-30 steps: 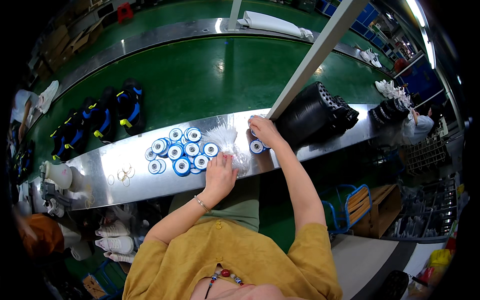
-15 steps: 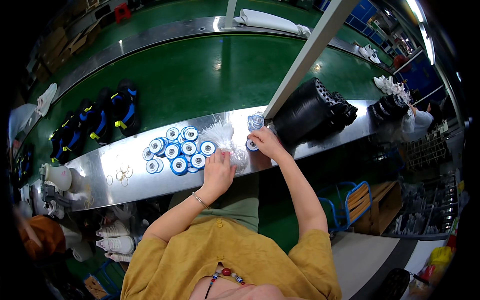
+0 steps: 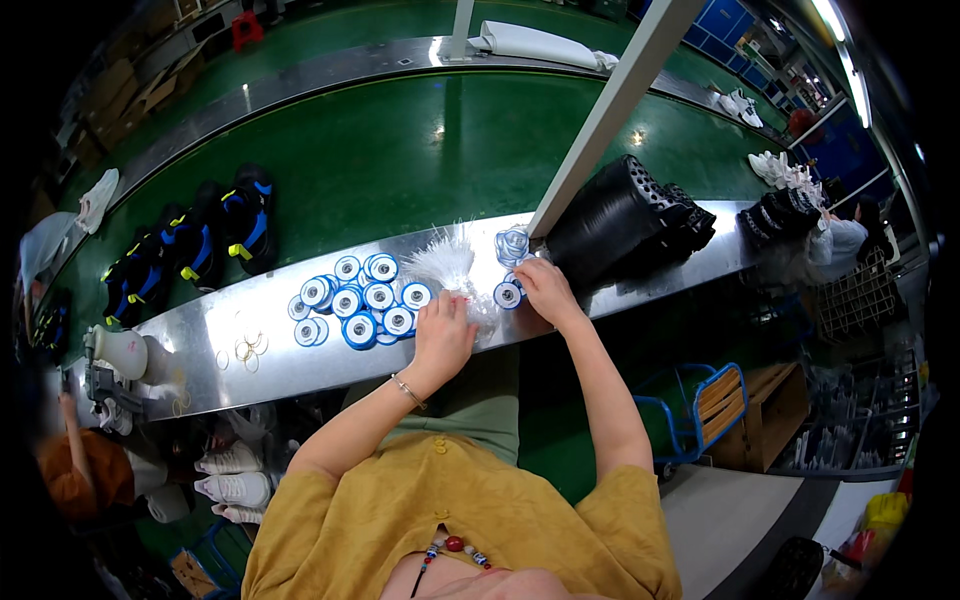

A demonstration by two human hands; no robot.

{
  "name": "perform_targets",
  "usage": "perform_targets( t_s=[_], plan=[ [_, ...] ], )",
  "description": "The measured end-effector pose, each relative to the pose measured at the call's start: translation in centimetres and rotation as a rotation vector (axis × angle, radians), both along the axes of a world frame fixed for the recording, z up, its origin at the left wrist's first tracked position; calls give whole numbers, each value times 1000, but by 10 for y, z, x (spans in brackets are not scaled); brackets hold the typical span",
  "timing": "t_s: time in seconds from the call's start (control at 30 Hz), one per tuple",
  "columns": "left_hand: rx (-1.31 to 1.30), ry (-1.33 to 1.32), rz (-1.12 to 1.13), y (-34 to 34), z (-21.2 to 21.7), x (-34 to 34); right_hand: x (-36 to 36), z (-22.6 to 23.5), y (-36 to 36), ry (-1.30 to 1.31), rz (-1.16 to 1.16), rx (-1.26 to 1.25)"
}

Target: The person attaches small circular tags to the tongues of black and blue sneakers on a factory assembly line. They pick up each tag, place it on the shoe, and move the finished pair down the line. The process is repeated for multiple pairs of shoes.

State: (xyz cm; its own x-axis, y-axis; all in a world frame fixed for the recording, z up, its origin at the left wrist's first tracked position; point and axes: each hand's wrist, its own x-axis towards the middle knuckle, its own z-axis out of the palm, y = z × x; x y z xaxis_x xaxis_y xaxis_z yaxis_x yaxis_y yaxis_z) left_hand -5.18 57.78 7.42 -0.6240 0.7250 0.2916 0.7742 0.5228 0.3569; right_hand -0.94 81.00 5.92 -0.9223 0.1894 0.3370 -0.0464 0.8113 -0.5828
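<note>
A pile of round white discs with blue rims (image 3: 361,300) lies on the metal bench. To its right is a fanned bundle of thin clear plastic strands (image 3: 443,258). My left hand (image 3: 446,332) bends its fingers down at the bundle's near end, beside the pile's right edge; what is under the fingertips is hidden. Further right, my right hand (image 3: 547,291) has its fingers closed over the edge of a blue-rimmed disc, partly covered. Another such disc (image 3: 507,295) lies flat just below those fingers. Beyond them sits a clear, bluish coiled plastic item (image 3: 512,245).
A big black roll-like bundle (image 3: 605,225) and a slanted white post (image 3: 610,125) stand right of my hands. Rubber bands (image 3: 250,350) lie at left. Black-and-blue shoes (image 3: 248,220) line the green surface (image 3: 370,160) beyond. A person in orange (image 3: 85,470) is at lower left.
My right hand has shifted slightly right and away from me, uncovering more of the near disc; a second disc edge shows behind it. My left hand has moved only a little.
</note>
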Motion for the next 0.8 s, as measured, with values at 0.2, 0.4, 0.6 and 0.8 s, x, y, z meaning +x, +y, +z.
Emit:
perform_targets(
  t_s=[0.2, 0.4, 0.6, 0.8],
  plan=[
    [10, 55, 2, 4, -8, 2, 0, 1, -10, 133, -47, -1],
    [145, 73, 31, -3, -1, 11, -4, 11, -56, 277, -7, -63],
    [260, 162, 150, -48, -8, -18, 6, 7, -69, 281, -58, -86],
    [11, 192, 182, -42, -6, -48, 15, -4, -92, 260, 45, 82]
  ],
)
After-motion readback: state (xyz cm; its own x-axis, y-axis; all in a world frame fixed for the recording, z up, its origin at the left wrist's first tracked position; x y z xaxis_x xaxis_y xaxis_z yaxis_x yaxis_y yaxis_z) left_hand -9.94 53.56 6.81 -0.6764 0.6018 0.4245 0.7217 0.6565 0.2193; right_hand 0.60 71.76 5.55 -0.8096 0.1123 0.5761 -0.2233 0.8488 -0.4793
